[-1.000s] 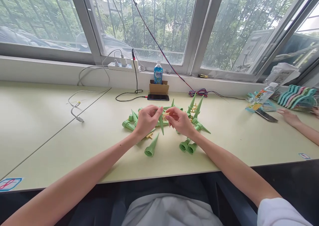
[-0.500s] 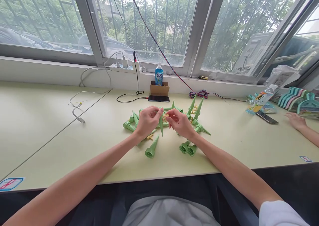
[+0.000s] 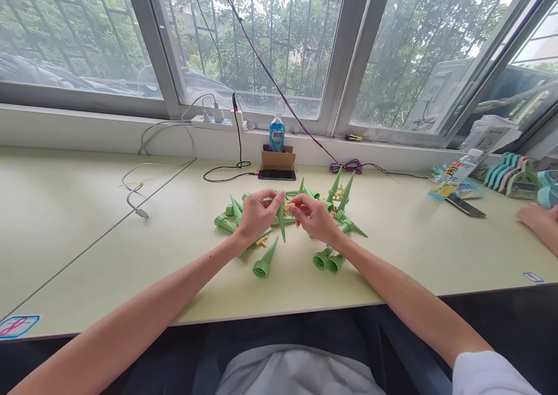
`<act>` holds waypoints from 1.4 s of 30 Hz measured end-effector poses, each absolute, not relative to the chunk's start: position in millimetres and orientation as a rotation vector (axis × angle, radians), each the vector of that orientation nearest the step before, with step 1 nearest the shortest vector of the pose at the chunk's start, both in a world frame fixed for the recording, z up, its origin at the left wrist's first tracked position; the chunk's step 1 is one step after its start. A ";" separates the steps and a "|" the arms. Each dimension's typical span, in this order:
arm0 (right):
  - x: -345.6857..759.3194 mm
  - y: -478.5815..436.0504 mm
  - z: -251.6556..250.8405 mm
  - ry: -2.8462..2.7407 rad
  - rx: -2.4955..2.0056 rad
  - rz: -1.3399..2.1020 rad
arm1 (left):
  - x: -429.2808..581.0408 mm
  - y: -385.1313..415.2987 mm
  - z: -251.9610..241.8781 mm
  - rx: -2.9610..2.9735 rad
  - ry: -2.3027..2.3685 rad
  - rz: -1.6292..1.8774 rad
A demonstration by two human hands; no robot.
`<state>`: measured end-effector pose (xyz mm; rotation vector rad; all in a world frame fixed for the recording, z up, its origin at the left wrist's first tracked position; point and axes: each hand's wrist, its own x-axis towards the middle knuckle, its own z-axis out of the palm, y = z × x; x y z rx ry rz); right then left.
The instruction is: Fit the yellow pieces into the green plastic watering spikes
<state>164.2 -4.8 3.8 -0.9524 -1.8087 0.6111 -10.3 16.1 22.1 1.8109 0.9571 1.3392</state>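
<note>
My left hand (image 3: pixel 258 214) is closed around a green plastic watering spike (image 3: pixel 282 225), its tip pointing down. Close beside it, my right hand (image 3: pixel 314 216) pinches a small yellow valve (image 3: pixel 289 207) against the spike's side; the fingers partly cover where the two meet. More green spikes lie around both hands. One loose spike (image 3: pixel 264 260) rests in front with its threaded opening facing me, and a pair of spikes (image 3: pixel 328 259) lies by my right forearm. A yellow valve piece (image 3: pixel 261 241) sits below my left hand.
At the back are a blue-labelled bottle (image 3: pixel 276 132), a cardboard box (image 3: pixel 278 160) and a phone (image 3: pixel 276 175). Cables (image 3: pixel 138 187) run over the left of the table (image 3: pixel 183 290). Off to the right are a tilted bottle (image 3: pixel 455 174), another phone (image 3: pixel 465 205), hangers (image 3: pixel 510 171) and another person's hand (image 3: pixel 538 221).
The yellow valve in my right hand is now closer against the spike. At the far right, the other person's hand has shifted right and a blue hanger has moved with it.
</note>
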 end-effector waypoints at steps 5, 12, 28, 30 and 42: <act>164.6 -3.3 2.4 -1.778 -0.916 0.635 | -10.6 14.0 25.9 1.819 0.957 1.255; 169.0 0.8 1.5 -1.778 -0.968 0.583 | -6.7 12.8 23.7 1.888 0.916 1.268; 171.3 3.0 -0.9 -1.894 -1.041 0.403 | -3.6 13.5 18.6 2.231 0.831 1.398; 172.1 3.8 -2.4 -1.895 -1.040 0.417 | -2.8 13.4 17.5 2.253 0.818 1.407; 177.6 4.8 -7.3 -1.815 -1.063 0.318 | 1.4 11.8 12.9 2.205 0.769 1.328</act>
